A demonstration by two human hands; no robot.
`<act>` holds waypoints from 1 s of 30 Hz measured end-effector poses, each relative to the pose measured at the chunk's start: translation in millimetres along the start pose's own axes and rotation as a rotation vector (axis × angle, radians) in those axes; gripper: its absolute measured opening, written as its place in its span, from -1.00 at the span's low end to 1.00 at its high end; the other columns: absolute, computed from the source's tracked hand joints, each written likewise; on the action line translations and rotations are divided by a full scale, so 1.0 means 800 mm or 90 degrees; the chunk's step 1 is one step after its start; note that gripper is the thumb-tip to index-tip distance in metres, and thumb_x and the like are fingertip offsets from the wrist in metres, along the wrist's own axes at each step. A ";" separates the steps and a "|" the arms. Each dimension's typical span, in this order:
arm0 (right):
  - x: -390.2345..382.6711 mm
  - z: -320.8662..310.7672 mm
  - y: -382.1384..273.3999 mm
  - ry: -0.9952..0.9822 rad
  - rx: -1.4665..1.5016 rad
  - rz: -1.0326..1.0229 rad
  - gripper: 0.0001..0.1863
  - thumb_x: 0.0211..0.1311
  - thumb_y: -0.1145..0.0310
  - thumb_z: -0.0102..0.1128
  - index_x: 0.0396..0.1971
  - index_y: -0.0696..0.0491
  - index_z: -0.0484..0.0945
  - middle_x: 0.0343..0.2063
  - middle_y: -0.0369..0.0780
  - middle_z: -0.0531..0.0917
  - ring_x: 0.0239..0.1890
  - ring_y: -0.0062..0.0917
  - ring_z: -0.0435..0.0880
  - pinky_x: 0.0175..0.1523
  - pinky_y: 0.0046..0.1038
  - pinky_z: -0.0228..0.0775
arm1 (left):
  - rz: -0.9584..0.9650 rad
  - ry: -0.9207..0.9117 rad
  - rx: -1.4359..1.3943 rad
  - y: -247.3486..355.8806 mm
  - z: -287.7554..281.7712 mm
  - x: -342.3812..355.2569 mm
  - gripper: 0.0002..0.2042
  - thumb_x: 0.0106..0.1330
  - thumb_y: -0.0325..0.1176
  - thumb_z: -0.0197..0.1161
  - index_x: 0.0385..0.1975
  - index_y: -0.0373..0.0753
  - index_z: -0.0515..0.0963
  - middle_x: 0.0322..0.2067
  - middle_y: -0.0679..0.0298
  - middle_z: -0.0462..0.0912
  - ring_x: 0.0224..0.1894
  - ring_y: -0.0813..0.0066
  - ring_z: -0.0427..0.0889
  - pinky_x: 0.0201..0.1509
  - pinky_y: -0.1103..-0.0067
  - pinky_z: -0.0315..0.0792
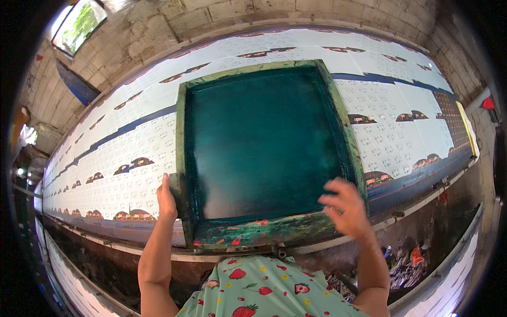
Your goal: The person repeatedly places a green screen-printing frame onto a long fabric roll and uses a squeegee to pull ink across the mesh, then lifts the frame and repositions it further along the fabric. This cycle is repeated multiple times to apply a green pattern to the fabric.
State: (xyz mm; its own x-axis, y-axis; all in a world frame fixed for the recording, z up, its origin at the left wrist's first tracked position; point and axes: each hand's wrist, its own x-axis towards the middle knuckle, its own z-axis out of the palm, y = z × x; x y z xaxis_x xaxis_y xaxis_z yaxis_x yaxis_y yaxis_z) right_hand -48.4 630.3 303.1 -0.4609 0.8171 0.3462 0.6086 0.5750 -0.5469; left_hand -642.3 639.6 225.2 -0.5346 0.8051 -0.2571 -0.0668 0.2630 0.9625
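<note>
A large screen-printing frame with a wooden border and dark green mesh lies in front of me on a long table. My left hand is closed on the frame's left side, near its lower corner, beside a dark block fixed there; its fingers are partly hidden. Over the lower right corner of the mesh hovers my right hand, its fingers bent, apart and slightly blurred, with nothing in them. White sheets printed with small patterns and dark arched shapes lie under and around the frame.
The long table has a dark blue surface and a rail along its near edge. Behind it stands a block wall with a window at far left. Crumpled scraps lie below at right. A red object is at the far right.
</note>
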 end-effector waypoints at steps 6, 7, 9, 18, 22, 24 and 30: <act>-0.015 0.077 -0.095 -0.225 -0.061 -0.107 -0.50 0.19 0.41 0.53 0.18 -0.08 0.78 0.20 -0.20 0.73 0.31 -0.19 0.69 0.36 -0.07 0.53 | -0.018 0.039 0.032 -0.028 0.005 0.021 -0.24 0.72 0.19 0.13 0.11 -0.67 0.67 -0.07 0.04 0.80 -0.02 0.28 0.66 0.20 0.33 0.54; -0.010 0.074 -0.105 -0.236 -0.070 -0.092 -0.43 0.17 0.46 0.43 0.25 -0.07 0.73 0.21 -0.20 0.72 0.31 -0.20 0.69 0.35 -0.05 0.51 | -0.039 0.041 0.055 -0.018 0.013 0.014 -0.20 0.73 0.24 0.07 0.06 -0.67 0.68 -0.13 0.02 0.78 -0.06 0.28 0.64 0.17 0.31 0.53; -0.008 0.088 -0.116 -0.205 -0.121 -0.074 -0.42 0.17 0.48 0.39 0.27 -0.06 0.72 0.21 -0.20 0.72 0.31 -0.19 0.69 0.35 -0.04 0.51 | -0.037 0.048 0.088 -0.021 0.011 0.014 -0.17 0.73 0.27 0.03 0.02 -0.67 0.69 -0.18 0.00 0.77 -0.09 0.28 0.63 0.15 0.30 0.53; 0.074 0.121 -0.150 -0.333 -0.198 0.011 -0.51 0.20 0.48 0.40 0.18 -0.04 0.76 -0.07 -0.17 0.79 0.05 -0.13 0.80 0.14 -0.06 0.63 | 0.048 0.070 0.322 0.007 0.023 -0.012 -0.13 0.70 0.34 -0.05 -0.16 -0.59 0.73 -0.21 -0.33 0.78 -0.03 -0.21 0.77 0.20 0.09 0.52; 0.068 0.111 -0.177 -0.346 -0.184 0.063 -0.59 0.30 0.50 0.36 0.14 -0.07 0.79 -0.09 -0.15 0.80 0.01 -0.07 0.80 0.10 -0.02 0.63 | 0.054 0.066 0.271 0.004 0.018 -0.010 -0.20 0.69 0.30 -0.01 -0.07 -0.54 0.75 -0.15 -0.32 0.80 0.03 -0.24 0.78 0.22 0.09 0.54; 0.054 0.117 -0.183 -0.345 -0.196 0.074 -0.57 0.27 0.52 0.34 0.14 -0.05 0.79 -0.06 -0.16 0.81 0.02 -0.08 0.80 0.12 -0.03 0.62 | 0.090 0.065 0.266 0.002 0.023 -0.010 -0.24 0.69 0.26 0.02 0.02 -0.52 0.74 -0.10 -0.31 0.81 0.07 -0.24 0.78 0.25 0.09 0.55; 0.016 0.150 -0.183 -0.168 -0.202 -0.022 -0.43 0.16 0.63 0.27 0.22 0.02 0.77 0.07 -0.14 0.81 0.12 -0.14 0.78 0.21 -0.08 0.58 | 0.138 0.050 0.239 -0.005 0.021 -0.009 -0.31 0.68 0.18 0.11 0.21 -0.49 0.69 0.07 -0.32 0.78 0.18 -0.25 0.76 0.30 0.10 0.54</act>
State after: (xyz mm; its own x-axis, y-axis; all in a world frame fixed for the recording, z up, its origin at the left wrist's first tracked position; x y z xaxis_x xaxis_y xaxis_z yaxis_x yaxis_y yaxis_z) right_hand -220.9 551.7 296.5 -0.6092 0.7823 0.1301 0.7398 0.6197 -0.2622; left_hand -623.7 641.3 221.6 -0.5656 0.8241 -0.0314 0.3567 0.2787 0.8917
